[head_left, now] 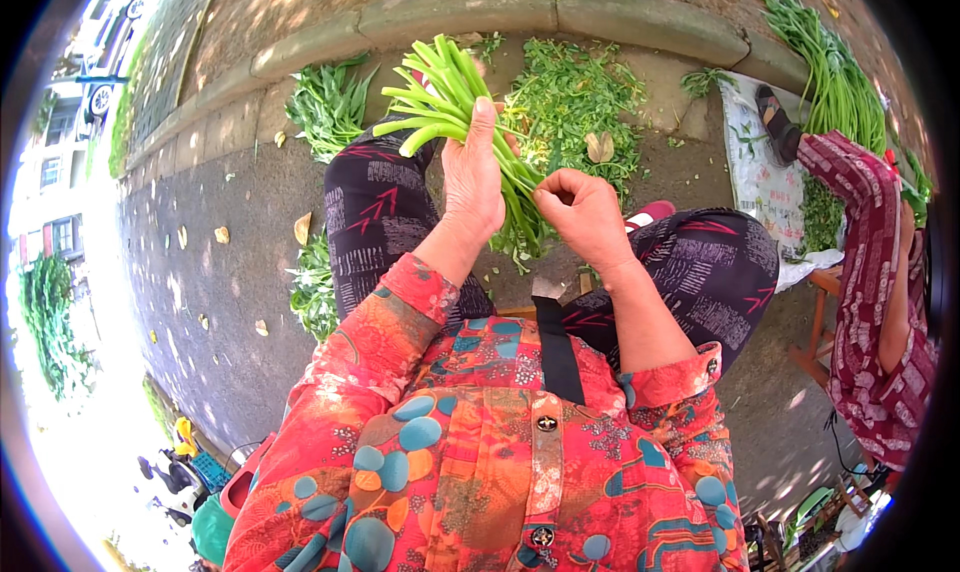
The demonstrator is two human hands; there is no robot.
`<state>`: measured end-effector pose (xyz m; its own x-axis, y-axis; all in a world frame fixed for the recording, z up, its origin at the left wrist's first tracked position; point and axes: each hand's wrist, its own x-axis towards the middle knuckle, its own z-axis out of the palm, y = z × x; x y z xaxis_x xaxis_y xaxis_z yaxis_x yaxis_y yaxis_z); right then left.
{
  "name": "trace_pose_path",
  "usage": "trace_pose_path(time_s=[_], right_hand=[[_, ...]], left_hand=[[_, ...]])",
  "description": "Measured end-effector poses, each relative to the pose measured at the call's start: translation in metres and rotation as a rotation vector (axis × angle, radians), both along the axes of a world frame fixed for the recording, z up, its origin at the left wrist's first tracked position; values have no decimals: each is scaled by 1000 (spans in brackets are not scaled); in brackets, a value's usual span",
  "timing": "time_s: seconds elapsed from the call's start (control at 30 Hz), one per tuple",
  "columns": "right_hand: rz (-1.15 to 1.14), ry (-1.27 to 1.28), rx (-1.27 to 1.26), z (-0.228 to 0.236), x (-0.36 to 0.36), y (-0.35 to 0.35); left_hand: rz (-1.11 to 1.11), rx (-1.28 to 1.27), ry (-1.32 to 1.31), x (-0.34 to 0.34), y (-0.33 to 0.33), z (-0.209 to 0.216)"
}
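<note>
My left hand (474, 177) is wrapped around a bunch of long-stemmed leafy greens (450, 90), holding it up over the gap between my knees. The thick, pale green cut ends fan out upward and to the left, while the leaves (522, 234) hang down below the hand. At the right side of the bunch, my right hand (583, 215) is closed, thumb and forefinger pinched together by the leaves. Whatever sits in that pinch is too small to make out.
Loose leaves and trimmings (575, 102) lie in a pile on the ground ahead. More greens (333, 107) rest beyond my left knee, others (315, 287) beside my left thigh. At the right, a person's patterned leg (850, 172) is near a pale sheet (765, 187) and long greens (825, 62). A curb (450, 17) runs behind.
</note>
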<state>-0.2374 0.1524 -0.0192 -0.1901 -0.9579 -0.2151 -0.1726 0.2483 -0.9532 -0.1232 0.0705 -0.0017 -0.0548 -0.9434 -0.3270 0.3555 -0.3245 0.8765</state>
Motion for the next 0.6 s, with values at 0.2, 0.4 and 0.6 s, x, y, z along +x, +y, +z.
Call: trace_pose_path(time_s=[0.2, 0.4, 0.6], right_hand=[[-176, -326, 134, -3, 0, -2], [-286, -293, 114, -6, -8, -5], [-408, -134, -25, -12, -13, -7]], left_hand=[[-30, -3, -18, -2, 2, -4], [-14, 60, 38, 1, -1, -3], [-1, 49, 41, 3, -4, -4]])
